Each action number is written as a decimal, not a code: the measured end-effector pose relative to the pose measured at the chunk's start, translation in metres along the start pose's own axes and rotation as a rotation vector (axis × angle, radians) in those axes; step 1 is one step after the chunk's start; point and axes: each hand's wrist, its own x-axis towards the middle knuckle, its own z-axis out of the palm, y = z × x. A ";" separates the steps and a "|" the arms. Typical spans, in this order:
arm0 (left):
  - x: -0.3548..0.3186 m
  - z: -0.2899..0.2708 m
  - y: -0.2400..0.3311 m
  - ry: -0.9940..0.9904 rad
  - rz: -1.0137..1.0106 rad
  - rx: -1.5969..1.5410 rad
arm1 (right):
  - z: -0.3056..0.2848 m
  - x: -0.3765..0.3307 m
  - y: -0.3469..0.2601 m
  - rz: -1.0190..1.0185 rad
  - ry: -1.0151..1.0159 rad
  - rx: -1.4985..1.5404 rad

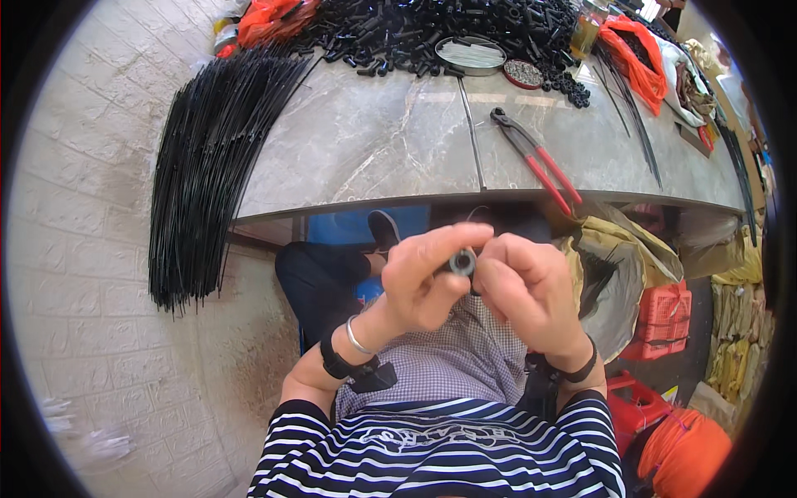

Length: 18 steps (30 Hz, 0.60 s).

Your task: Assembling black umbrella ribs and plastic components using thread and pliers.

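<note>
In front of my lap, my left hand (415, 278) is closed round a small dark cylinder (462, 263), whose round grey end with a hole points up toward me. My right hand (531, 286) is right beside it, thumb and fingers pinched together near the cylinder; what they hold, if anything, is hidden. Both hands are just off the near edge of the grey table (357, 141). On the table beyond them lie end-cutting pliers (535, 153) with red handles and a dark head.
Black tubular pieces (398, 33) are heaped at the back, by a tin of pale sticks (471, 56) and a dish of small bits (523, 74). Long black rods (216, 158) overhang the left edge. At right are an open sack (618, 290), a red crate (664, 319) and an orange bundle (685, 452).
</note>
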 end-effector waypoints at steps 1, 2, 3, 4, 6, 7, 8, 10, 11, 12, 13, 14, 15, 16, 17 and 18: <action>-0.001 -0.001 -0.001 -0.018 0.046 0.004 | -0.005 -0.003 0.002 0.331 -0.195 0.449; 0.000 -0.003 -0.001 -0.015 0.042 0.001 | -0.006 0.001 0.005 0.336 -0.196 0.448; 0.000 -0.005 -0.002 -0.012 0.037 0.045 | -0.009 0.009 0.011 0.277 -0.257 0.465; 0.002 -0.008 -0.003 -0.007 0.031 0.081 | -0.012 0.018 0.016 0.222 -0.314 0.477; 0.002 -0.017 -0.012 0.099 -0.103 0.056 | -0.018 0.049 0.047 0.041 -0.229 0.291; 0.002 -0.023 -0.016 0.116 -0.154 -0.005 | -0.020 0.068 0.056 0.000 -0.069 -0.010; 0.002 -0.026 -0.019 0.125 -0.203 -0.074 | -0.021 0.087 0.080 -0.115 0.072 -0.229; -0.001 -0.030 -0.026 0.145 -0.238 -0.151 | -0.022 0.110 0.118 -0.114 0.128 -0.480; -0.001 -0.031 -0.029 0.163 -0.271 -0.219 | -0.023 0.117 0.141 -0.135 0.099 -0.647; -0.002 -0.034 -0.031 0.164 -0.270 -0.222 | -0.022 0.120 0.156 -0.155 0.065 -0.814; -0.004 -0.038 -0.031 0.188 -0.294 -0.254 | -0.019 0.118 0.163 -0.154 0.062 -0.817; -0.005 -0.041 -0.032 0.210 -0.320 -0.287 | -0.016 0.113 0.169 -0.191 0.046 -0.930; -0.007 -0.046 -0.032 0.220 -0.324 -0.295 | -0.013 0.109 0.167 -0.232 0.024 -1.041; -0.008 -0.050 -0.033 0.227 -0.327 -0.297 | -0.014 0.104 0.164 -0.231 0.016 -1.042; -0.007 -0.054 -0.034 0.233 -0.332 -0.300 | -0.016 0.096 0.159 -0.153 -0.008 -0.981; -0.007 -0.054 -0.035 0.233 -0.339 -0.307 | -0.018 0.086 0.149 -0.069 -0.026 -0.921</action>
